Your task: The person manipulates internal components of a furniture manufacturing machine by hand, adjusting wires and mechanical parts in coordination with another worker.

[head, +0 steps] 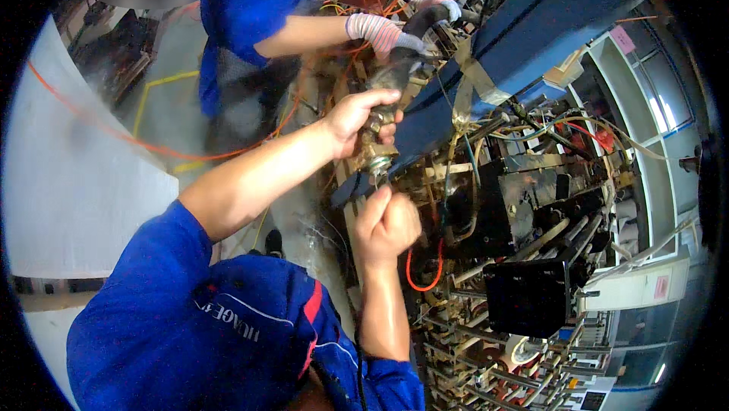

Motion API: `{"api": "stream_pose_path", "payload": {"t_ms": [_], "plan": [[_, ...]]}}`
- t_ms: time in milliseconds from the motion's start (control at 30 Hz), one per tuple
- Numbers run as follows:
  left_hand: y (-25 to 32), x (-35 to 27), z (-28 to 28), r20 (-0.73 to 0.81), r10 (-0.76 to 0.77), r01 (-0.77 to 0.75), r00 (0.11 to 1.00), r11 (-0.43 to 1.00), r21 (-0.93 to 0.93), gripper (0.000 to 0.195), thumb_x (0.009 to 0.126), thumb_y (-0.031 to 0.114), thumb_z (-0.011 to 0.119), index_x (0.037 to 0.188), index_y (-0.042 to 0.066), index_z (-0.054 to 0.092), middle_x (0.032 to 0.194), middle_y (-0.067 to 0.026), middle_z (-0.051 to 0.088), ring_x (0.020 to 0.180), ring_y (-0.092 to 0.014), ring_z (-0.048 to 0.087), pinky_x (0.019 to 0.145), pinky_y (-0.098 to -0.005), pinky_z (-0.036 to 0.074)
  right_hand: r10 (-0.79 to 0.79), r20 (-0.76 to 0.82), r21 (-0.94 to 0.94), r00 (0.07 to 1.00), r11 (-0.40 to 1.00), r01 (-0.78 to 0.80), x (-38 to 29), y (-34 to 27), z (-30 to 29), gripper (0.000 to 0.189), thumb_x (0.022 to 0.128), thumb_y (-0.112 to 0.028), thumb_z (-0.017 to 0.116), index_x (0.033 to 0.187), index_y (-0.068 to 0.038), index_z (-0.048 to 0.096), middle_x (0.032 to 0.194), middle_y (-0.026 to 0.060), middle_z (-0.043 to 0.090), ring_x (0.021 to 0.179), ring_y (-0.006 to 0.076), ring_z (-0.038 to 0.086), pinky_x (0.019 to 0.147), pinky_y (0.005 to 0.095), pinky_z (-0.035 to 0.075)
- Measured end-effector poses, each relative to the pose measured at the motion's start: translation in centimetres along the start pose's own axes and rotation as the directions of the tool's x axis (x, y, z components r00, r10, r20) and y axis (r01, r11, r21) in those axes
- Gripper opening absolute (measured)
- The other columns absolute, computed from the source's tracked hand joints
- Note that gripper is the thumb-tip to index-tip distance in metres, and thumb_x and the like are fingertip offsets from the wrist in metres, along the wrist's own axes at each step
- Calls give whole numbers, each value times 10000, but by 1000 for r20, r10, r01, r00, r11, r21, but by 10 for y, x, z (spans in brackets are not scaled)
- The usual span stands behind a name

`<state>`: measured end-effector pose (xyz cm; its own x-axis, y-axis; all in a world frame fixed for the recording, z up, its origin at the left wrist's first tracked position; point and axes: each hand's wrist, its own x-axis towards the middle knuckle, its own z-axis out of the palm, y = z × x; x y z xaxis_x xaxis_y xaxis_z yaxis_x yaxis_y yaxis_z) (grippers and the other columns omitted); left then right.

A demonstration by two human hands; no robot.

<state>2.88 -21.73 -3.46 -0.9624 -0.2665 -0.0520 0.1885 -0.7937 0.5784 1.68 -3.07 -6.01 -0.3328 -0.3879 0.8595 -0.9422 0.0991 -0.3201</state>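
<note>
My left hand (361, 120) is wrapped around a worn brass-coloured metal fitting (376, 152), with its thumb stretched along the top. A pale, ringed end of the fitting points towards my right hand (388, 222), which is closed in a fist just below it. Between that fist and the fitting shows a thin, shiny metal piece (379, 181); the fist seems to pinch it, but its kind is blurred. A thick dark hose (398, 66) runs from the far end of the fitting to a co-worker's two gloved hands (384, 34).
A long dark blue machine beam (512, 29) slopes across the upper right. Below it are cables, metal rods and a black box (527, 297). An orange air hose (216, 157) crosses at left, beside a pale panel (85, 172). A co-worker in blue (245, 7) stands opposite.
</note>
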Motion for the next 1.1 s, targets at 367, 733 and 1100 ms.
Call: {"api": "stream_pose_path", "payload": {"t_ms": [367, 733, 1100], "plan": [[-9, 8, -2, -25, 125, -127, 992, 990, -64, 306, 937, 343, 656, 895, 46, 595, 698, -40, 576, 528, -129, 515, 555, -312, 488, -31, -118, 21, 992, 999, 34, 22, 17, 35, 335, 903, -11, 609, 621, -42, 430, 558, 158, 453, 476, 360, 468, 459, 455, 361], [-16, 6, -10, -51, 14, -17, 999, 999, -51, 318, 928, 356, 646, 884, 43, 613, 679, -65, 594, 519, -177, 548, 525, -325, 492, 119, 28, 8, 993, 993, -119, -27, -4, -18, 406, 871, -52, 677, 578, -86, 398, 530, 124, 431, 454, 327, 458, 452, 431, 354], [12, 9, -16, 63, 27, -28, 998, 1000, 9, 311, 980, 387, 559, 1045, 84, 579, 798, -51, 610, 543, -136, 510, 565, -334, 499, 152, -49, -79, 987, 985, -155, -125, -24, -141, 336, 863, 22, 610, 603, -43, 409, 580, 130, 460, 503, 333, 456, 508, 422, 343]]}}
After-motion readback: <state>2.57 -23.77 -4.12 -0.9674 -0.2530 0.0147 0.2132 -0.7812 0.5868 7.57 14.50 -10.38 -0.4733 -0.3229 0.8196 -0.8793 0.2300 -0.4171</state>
